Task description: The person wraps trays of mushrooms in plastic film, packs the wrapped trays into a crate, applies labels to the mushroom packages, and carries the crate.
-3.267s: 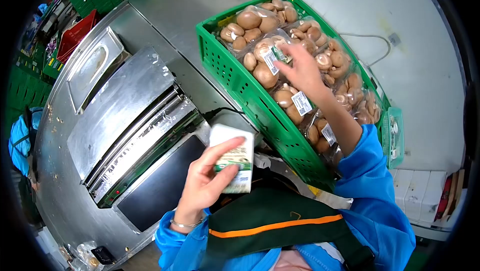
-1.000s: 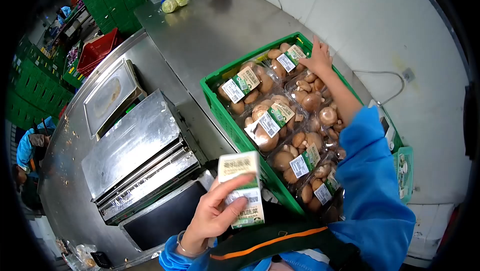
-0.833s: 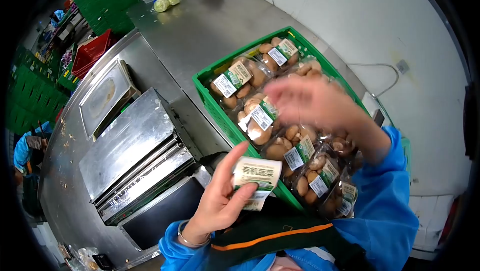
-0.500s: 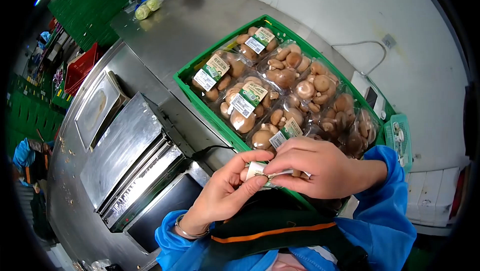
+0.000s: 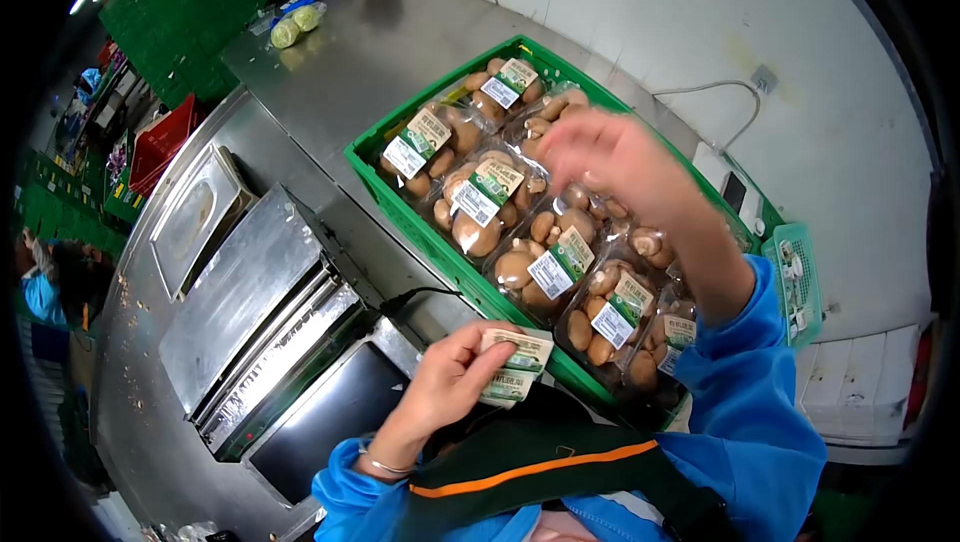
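Observation:
My left hand [image 5: 455, 377] pinches a small stack of green and white labels [image 5: 520, 357] near the crate's lower left side. My right hand [image 5: 610, 157], smeared by motion, is over the far right part of the green crate [image 5: 400, 212]; whether it holds a label cannot be made out. Clear packs of brown mushrooms [image 5: 475, 232] fill the crate. Several packs along the left and near side bear a label, such as this one [image 5: 487, 192]. My right hand and forearm hide part of the packs on the right.
Left of the crate are a metal wrapping machine [image 5: 245, 292] and a metal tray [image 5: 195, 212] on the steel table [image 5: 350, 62]. Bagged green vegetables [image 5: 297, 24] lie at the back. A teal basket [image 5: 793, 282] stands at the right. A person [image 5: 45, 287] is at the far left.
My right hand has left the labels in my left hand and moved up and away over the packs. The label stack now lies flatter in my left hand. The view has shifted slightly.

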The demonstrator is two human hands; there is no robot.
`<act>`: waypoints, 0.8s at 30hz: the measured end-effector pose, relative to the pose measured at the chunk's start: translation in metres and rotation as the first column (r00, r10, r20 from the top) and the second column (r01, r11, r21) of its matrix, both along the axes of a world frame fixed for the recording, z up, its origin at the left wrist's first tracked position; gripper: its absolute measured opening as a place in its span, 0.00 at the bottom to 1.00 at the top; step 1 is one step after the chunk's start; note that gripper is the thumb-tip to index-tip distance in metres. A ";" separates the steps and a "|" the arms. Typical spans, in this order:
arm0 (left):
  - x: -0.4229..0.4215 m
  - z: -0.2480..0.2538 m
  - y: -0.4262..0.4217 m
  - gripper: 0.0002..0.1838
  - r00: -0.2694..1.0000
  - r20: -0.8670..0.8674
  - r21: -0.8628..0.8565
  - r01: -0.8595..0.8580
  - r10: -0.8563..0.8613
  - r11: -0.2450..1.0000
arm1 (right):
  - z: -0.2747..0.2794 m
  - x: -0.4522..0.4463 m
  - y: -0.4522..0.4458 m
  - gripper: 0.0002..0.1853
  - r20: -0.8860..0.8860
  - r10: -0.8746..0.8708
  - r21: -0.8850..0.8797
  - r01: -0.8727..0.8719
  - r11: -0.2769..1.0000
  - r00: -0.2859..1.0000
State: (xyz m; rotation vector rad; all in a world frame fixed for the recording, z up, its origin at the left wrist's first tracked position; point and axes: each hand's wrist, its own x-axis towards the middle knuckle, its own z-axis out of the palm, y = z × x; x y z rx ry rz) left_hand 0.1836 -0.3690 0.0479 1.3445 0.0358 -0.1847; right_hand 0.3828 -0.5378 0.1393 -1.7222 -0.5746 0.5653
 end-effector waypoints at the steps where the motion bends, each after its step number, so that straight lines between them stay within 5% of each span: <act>1: -0.002 0.008 0.004 0.09 1.000 0.011 -0.049 0.001 0.000 0.999 | 0.003 -0.033 0.009 0.14 -0.082 0.199 -0.110 -0.207 0.972 0.977; 3: -0.007 0.019 0.011 0.08 0.996 0.068 0.290 -0.074 0.056 0.954 | -0.009 -0.073 0.011 0.14 0.327 0.463 -0.139 -0.443 0.886 0.824; 6: -0.008 0.032 0.010 0.12 0.995 0.089 0.527 -0.079 0.038 0.846 | -0.013 -0.097 0.012 0.12 0.491 0.488 -0.247 -0.423 0.872 0.721; 8: -0.008 0.017 0.006 0.14 0.997 -0.075 0.348 -0.003 0.031 0.937 | -0.002 -0.087 0.007 0.09 0.571 0.383 -0.199 -0.330 0.923 0.726; 9: -0.008 0.005 0.002 0.16 0.988 -0.157 0.248 0.024 0.016 0.968 | 0.006 -0.070 0.002 0.07 0.593 0.224 -0.173 -0.149 0.973 0.773; 11: -0.012 -0.021 -0.007 0.17 0.962 -0.274 0.056 0.039 -0.022 0.998 | 0.006 -0.008 -0.005 0.08 0.373 -0.152 -0.080 0.195 0.978 0.915; 12: -0.010 -0.019 -0.008 0.16 0.969 -0.245 0.012 0.050 -0.046 0.999 | 0.001 0.033 -0.009 0.11 0.353 -0.225 -0.195 0.307 0.932 0.908; 14: -0.004 -0.010 -0.006 0.18 0.976 -0.181 0.015 0.125 -0.121 0.992 | -0.063 0.129 -0.031 0.19 0.219 -0.221 -0.246 0.273 0.930 0.950; 17: -0.006 0.022 0.004 0.38 0.988 -0.128 -0.235 0.059 -0.091 0.970 | -0.112 0.149 -0.039 0.26 0.375 -0.105 -0.518 0.302 0.801 0.921; 19: -0.016 0.029 0.005 0.50 0.998 0.049 -0.302 -0.021 0.038 0.953 | -0.127 0.135 -0.040 0.29 0.764 -0.250 -0.257 0.636 0.728 0.595; 20: -0.021 0.027 0.010 0.46 0.994 0.111 -0.145 -0.001 0.017 0.989 | -0.133 0.124 -0.041 0.30 0.880 -0.302 -0.077 0.737 0.671 0.366; 23: -0.016 0.030 0.008 0.27 0.965 0.192 0.130 0.153 -0.177 0.980 | -0.102 0.080 -0.029 0.33 0.565 0.237 -0.783 0.423 0.457 0.790; 24: -0.014 0.030 0.005 0.18 0.968 0.170 0.075 0.175 -0.186 0.982 | -0.101 0.068 -0.029 0.33 0.630 0.215 -0.717 0.452 0.531 0.746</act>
